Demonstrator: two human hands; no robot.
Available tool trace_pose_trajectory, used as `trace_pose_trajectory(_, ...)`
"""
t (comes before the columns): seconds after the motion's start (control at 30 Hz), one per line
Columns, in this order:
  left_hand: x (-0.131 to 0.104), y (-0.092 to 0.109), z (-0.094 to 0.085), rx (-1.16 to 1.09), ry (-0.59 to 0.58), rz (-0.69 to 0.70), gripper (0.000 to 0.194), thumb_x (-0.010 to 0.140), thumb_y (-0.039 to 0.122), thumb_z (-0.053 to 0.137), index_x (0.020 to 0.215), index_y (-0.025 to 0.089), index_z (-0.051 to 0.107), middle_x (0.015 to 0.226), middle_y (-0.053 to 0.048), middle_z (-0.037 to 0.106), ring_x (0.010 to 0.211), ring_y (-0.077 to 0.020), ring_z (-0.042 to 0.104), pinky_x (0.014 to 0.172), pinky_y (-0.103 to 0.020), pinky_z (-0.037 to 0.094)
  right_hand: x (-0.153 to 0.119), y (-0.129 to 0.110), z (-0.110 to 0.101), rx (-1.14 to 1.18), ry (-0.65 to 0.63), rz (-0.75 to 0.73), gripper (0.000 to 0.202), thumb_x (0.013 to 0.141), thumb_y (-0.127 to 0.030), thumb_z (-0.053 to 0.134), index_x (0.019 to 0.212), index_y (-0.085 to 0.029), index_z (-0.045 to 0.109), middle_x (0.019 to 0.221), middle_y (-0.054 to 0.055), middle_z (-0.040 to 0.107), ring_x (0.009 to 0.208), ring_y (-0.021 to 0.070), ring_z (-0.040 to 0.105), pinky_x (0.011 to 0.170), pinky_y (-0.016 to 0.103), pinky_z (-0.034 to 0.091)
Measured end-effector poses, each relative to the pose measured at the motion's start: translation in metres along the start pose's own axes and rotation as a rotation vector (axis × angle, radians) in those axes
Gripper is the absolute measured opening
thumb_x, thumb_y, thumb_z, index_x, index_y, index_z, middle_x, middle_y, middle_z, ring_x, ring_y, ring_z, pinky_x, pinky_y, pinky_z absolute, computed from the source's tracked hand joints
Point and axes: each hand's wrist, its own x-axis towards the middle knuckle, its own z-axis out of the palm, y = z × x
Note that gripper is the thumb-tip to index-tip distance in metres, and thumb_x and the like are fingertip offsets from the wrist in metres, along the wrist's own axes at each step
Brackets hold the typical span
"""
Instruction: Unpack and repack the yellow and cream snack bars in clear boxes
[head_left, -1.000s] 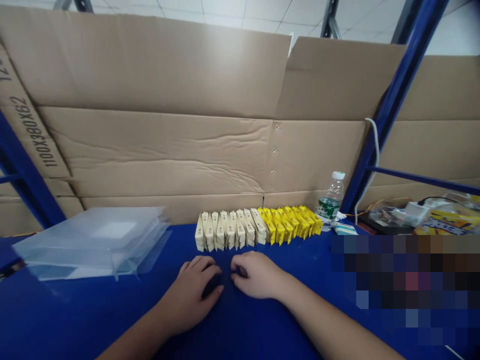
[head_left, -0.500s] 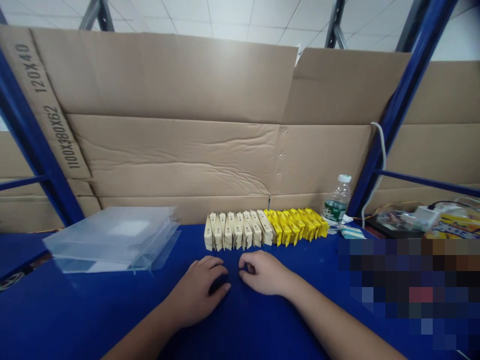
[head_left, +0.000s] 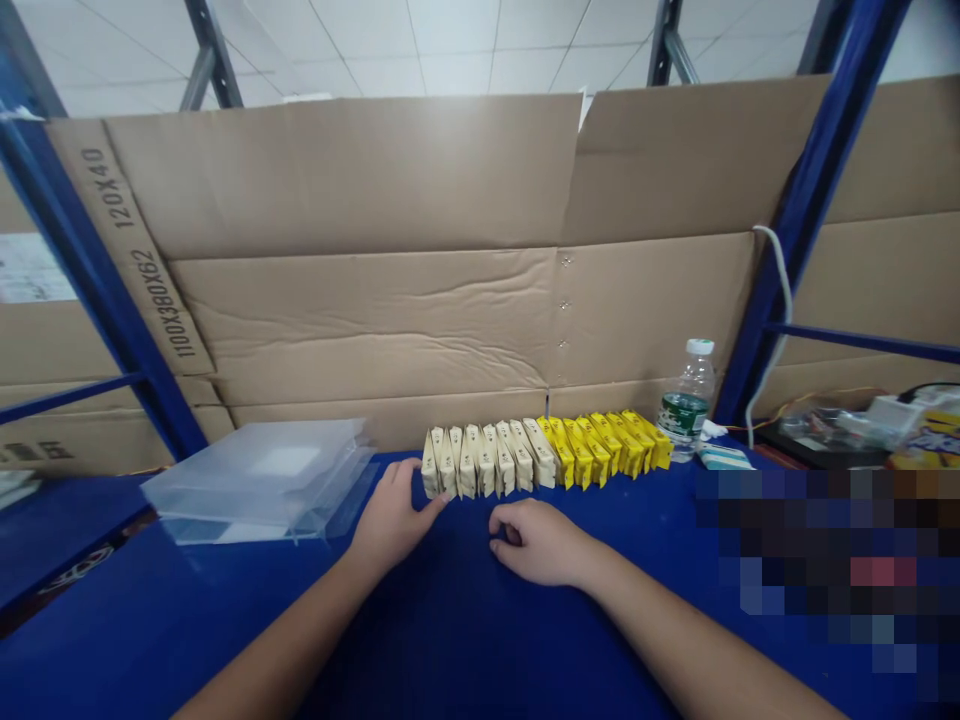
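Cream packets — contents hidden — stand beside the left hand.

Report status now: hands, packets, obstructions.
Left hand at left end of cream packets, grip unconfirmed. Right hand loosely curled short of them, nothing seen held. Yellow packets adjoin on right. Bottle beyond, not between hands and packets.

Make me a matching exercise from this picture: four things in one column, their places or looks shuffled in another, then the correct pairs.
Things
1. Bottle
2. Left hand
3. Yellow packets
4. Right hand

Places and looks
A. By the left end of the cream packets
B. Fingers curled, in front of the row and apart from it
C. White cap and green label
D. Right part of the packet row

Pairs: 1-C, 2-A, 3-D, 4-B
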Motion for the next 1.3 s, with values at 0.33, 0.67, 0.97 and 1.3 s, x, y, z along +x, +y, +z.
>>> trace_pose_trajectory(0.33,0.023,0.003,0.019,-0.059,-0.051,-0.026,0.071,0.07,0.054,0.076,0.125,0.018,0.047,0.122,-0.015,0.062,0.118,-0.0327,0.059,0.099,-0.049,0.047,-0.001,0.004,-0.001,0.01,-0.01,-0.023,0.012,0.081,-0.022,0.064,0.09,-0.02,0.072,0.071,-0.001,0.066,0.061,0.0114,0.051,0.056,0.022,0.029)
trace_pose_trajectory(0.67,0.017,-0.012,0.004,-0.156,-0.054,-0.009,0.061,0.075,0.051,0.072,0.122,0.02,0.049,0.11,-0.008,0.065,0.092,-0.022,0.064,0.083,-0.04,0.054,-0.002,0.003,-0.003,-0.002,-0.008,-0.024,0.015,0.08,-0.025,0.063,0.09,-0.021,0.073,0.074,0.001,0.069,0.063,0.0126,0.054,0.056,0.022,0.031)
trace_pose_trajectory(0.97,0.017,-0.025,0.005,-0.159,-0.007,-0.07,0.062,0.072,0.059,0.069,0.117,0.021,0.049,0.094,-0.004,0.064,0.083,-0.0212,0.064,0.08,-0.041,0.054,-0.002,-0.001,-0.006,-0.022,-0.027,-0.01,0.016,0.08,-0.026,0.063,0.09,-0.021,0.073,0.075,0.001,0.07,0.065,0.014,0.056,0.056,0.023,0.033)
trace_pose_trajectory(1.3,0.015,-0.024,0.01,-0.211,-0.039,-0.1,0.059,0.077,0.058,0.063,0.12,0.021,0.044,0.089,-0.003,0.065,0.079,-0.0205,0.067,0.07,-0.036,0.055,-0.001,0.003,-0.006,0.017,-0.043,0.004,0.015,0.081,-0.026,0.062,0.091,-0.021,0.072,0.076,0.0,0.069,0.066,0.0131,0.055,0.056,0.023,0.032)
